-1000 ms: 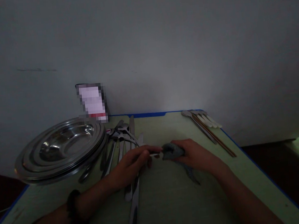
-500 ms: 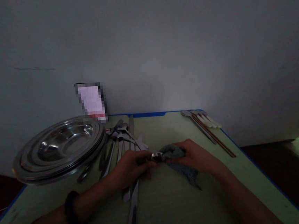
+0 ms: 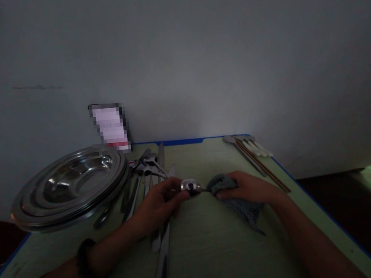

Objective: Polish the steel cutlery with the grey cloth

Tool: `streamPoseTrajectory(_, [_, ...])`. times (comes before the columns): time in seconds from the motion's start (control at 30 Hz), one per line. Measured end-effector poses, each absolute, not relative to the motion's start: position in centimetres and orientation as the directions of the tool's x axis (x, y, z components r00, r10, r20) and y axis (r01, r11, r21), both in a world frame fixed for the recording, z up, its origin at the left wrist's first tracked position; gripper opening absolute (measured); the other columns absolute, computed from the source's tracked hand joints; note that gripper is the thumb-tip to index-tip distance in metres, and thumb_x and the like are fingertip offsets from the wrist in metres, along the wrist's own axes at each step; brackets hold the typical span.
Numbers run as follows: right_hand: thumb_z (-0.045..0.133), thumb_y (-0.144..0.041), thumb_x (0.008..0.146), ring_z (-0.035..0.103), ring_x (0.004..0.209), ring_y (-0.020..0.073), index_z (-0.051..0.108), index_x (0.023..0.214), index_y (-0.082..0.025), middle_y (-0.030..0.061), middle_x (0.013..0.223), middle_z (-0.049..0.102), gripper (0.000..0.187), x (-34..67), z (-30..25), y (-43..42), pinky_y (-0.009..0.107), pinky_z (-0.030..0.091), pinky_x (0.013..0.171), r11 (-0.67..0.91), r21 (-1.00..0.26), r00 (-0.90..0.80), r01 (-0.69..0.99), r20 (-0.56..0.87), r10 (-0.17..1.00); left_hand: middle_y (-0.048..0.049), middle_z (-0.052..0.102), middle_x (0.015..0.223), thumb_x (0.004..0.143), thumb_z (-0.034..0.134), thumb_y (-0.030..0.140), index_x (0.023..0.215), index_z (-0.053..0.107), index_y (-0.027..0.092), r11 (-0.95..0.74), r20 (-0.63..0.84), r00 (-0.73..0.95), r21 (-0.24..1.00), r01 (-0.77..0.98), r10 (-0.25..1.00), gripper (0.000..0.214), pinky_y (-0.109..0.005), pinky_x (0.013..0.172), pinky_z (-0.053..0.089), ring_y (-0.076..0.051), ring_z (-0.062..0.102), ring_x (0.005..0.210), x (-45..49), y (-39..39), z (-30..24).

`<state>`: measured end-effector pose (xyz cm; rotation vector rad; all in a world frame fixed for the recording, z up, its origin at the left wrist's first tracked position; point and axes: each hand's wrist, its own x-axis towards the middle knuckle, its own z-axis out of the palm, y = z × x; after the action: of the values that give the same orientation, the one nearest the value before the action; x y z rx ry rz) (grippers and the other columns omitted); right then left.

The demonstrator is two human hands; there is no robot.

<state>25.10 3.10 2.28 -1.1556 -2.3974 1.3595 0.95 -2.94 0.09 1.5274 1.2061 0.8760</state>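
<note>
A spoon [image 3: 188, 185] and cloth [image 3: 241, 205] above the table [image 3: 211, 245]
Roughly midway between the side edges, the left hand [image 3: 165, 199] pinches the spoon's bowl in its grip; the right hand [image 3: 250, 187] clasps the cloth, where the spoon's handle disappears.

Stacked metal plates [image 3: 29, 206] gleam at left of pale surface [image 3: 197, 159] with blue trim [image 3: 181, 142]. Just behind, device [image 3: 110, 124] with lit screen, display blurred, leans against grey wall [image 3: 198, 60]; long thin scuff [image 3: 37, 87] marks wall above plates. Toward far right corner, brown chopsticks [image 3: 275, 177] lie side by side, white-handled cutlery [image 3: 251, 148] next to them. Dark area [image 3: 333, 199] beyond surface at right.
</note>
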Motion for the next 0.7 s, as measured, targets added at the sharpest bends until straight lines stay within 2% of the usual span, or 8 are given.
streamPoseTrajectory(0.13, [0.061,-0.044,0.073,0.060,0.085,0.0179,0.063,0.097,-0.020,0.0006,0.093,0.068,0.034,25.5,2.5,3.0,0.030,0.045,0.076,0.321,-0.777,-0.711,0.541,-0.219,0.668,0.0037,0.056,0.075,0.076,0.061,0.033,0.092,0.047,0.020,-0.029,-0.020,0.235,0.979,0.203,0.972,0.024,-0.017,0.043,0.039,-0.007,0.051,0.050,0.9,-2.9,-0.2])
streamPoseTrajectory(0.23, [0.057,-0.050,0.075,0.060,0.079,0.0173,0.061,0.100,-0.021,0.0011,0.089,0.067,0.039,24.6,2.5,2.2,0.029,0.045,0.071,0.338,-0.776,-0.743,0.533,-0.239,0.625,0.0039,0.056,0.073,0.078,0.060,0.031,0.089,0.047,0.020,-0.028,-0.036,0.287,0.976,0.217,0.957,0.021,-0.016,0.042,0.038,-0.007,0.050,0.049,0.8,-3.0,-0.4])
streamPoseTrajectory(0.3, [0.046,-0.054,0.081,0.058,0.079,0.0172,0.060,0.101,-0.021,0.0025,0.088,0.065,0.041,23.9,2.4,1.8,0.030,0.045,0.069,0.332,-0.788,-0.730,0.517,-0.204,0.652,0.0038,0.056,0.074,0.078,0.059,0.031,0.091,0.047,0.020,-0.036,-0.034,0.294,0.973,0.226,0.955,0.020,-0.017,0.043,0.039,-0.007,0.051,0.050,0.8,-3.0,-0.5])
streamPoseTrajectory(0.4, [0.022,-0.050,0.090,0.055,0.094,0.0168,0.056,0.105,-0.023,0.0034,0.100,0.062,0.046,23.0,2.4,1.3,0.032,0.040,0.085,0.316,-0.840,-0.638,0.440,-0.044,0.769,0.0037,0.056,0.075,0.079,0.058,0.031,0.091,0.047,0.020,-0.028,-0.038,0.266,0.971,0.238,0.963,0.020,-0.017,0.044,0.039,-0.008,0.052,0.052,0.8,-3.0,-0.5])
streamPoseTrajectory(0.47, [0.016,-0.046,0.092,0.053,0.098,0.0157,0.055,0.104,-0.023,0.0030,0.103,0.061,0.048,22.7,2.5,1.1,0.031,0.036,0.090,0.315,-0.857,-0.592,0.409,0.014,0.806,0.0034,0.056,0.077,0.079,0.059,0.031,0.091,0.047,0.020,-0.027,-0.033,0.254,0.973,0.229,0.967,0.020,-0.018,0.045,0.040,-0.008,0.053,0.055,0.8,-3.0,-0.6])
streamPoseTrajectory(0.53, [0.019,-0.046,0.092,0.055,0.090,0.0152,0.057,0.098,-0.022,0.0030,0.095,0.062,0.046,22.5,2.5,1.1,0.030,0.039,0.083,0.337,-0.840,-0.632,0.426,-0.010,0.775,0.0030,0.056,0.078,0.079,0.060,0.030,0.090,0.047,0.020,-0.038,-0.014,0.262,0.981,0.193,0.965,0.020,-0.019,0.048,0.041,-0.009,0.054,0.059,0.7,-2.9,-0.8])
streamPoseTrajectory(0.6, [0.028,-0.046,0.091,0.055,0.076,0.0139,0.058,0.088,-0.020,0.0016,0.082,0.061,0.040,22.3,2.4,1.2,0.027,0.041,0.070,0.403,-0.791,-0.699,0.459,-0.041,0.714,0.0029,0.056,0.078,0.078,0.061,0.029,0.089,0.047,0.020,-0.049,0.004,0.269,0.986,0.159,0.963,0.020,-0.020,0.050,0.041,-0.010,0.054,0.062,0.7,-2.9,-0.9])
streamPoseTrajectory(0.7, [0.040,-0.043,0.088,0.050,0.062,0.0110,0.057,0.076,-0.019,-0.0018,0.067,0.055,0.032,21.9,2.2,1.3,0.024,0.035,0.057,0.508,-0.707,-0.728,0.492,-0.013,0.686,0.0034,0.054,0.074,0.077,0.061,0.029,0.088,0.048,0.019,-0.053,0.008,0.258,0.985,0.165,0.966,0.020,-0.020,0.050,0.040,-0.010,0.052,0.061,0.7,-2.8,-1.0])
